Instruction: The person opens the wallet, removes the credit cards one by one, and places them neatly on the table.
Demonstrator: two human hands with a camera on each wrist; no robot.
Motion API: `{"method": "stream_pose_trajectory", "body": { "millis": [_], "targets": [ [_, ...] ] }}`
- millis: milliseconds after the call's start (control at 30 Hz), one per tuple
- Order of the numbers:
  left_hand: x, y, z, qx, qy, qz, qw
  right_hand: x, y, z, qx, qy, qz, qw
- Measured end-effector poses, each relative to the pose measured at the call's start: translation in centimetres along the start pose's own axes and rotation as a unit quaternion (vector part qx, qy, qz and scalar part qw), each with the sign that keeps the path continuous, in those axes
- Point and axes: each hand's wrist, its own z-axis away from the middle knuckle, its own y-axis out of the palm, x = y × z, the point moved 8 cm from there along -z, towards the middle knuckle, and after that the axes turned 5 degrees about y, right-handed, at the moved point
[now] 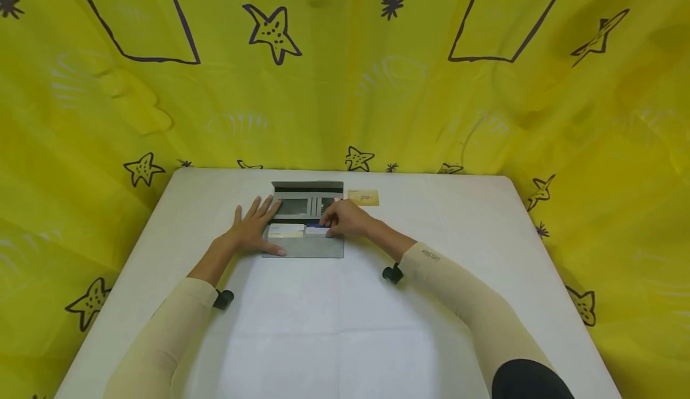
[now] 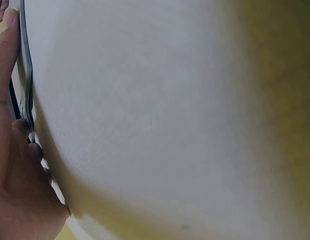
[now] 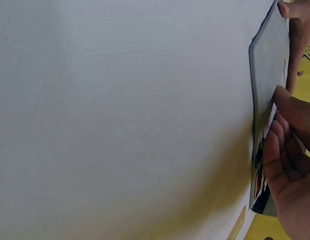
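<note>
Your right grip [image 1: 347, 217] has thumb and fingertips clamped on the right end of a small white rectangular card [image 1: 315, 231]. That card could bend or snag, I'd judge, if you tilt it against the opened flat grey wallet [image 1: 309, 248]. It lies between your fingertips, over the wallet's lower half. Your left grip [image 1: 251, 231], fingers spread apart, rests on the wallet's left side. Just beyond, a gold rectangular card [image 1: 363, 198] lies on the white counter [image 1: 431, 219].

High head view, wrist views (closer), shared table [image 1: 323, 312]
</note>
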Motion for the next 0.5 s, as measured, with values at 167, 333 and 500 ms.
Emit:
{"method": "stream_pose_trajectory", "body": {
  "millis": [167, 333, 500],
  "targets": [
    [0.0, -0.04, 0.01, -0.002, 0.002, 0.003, 1.0, 0.07, 0.2, -0.3, 0.01, 0.018, 0.0, 1.0],
    [0.08, 0.01, -0.05, -0.004, 0.003, 0.004, 1.0, 0.43, 0.23, -0.48, 0.017, 0.025, -0.001, 1.0],
    [0.22, 0.1, -0.07, -0.002, 0.0, 0.002, 1.0, 0.58, 0.48, -0.66, 0.028, 0.034, 0.001, 0.999]
  ]
}}
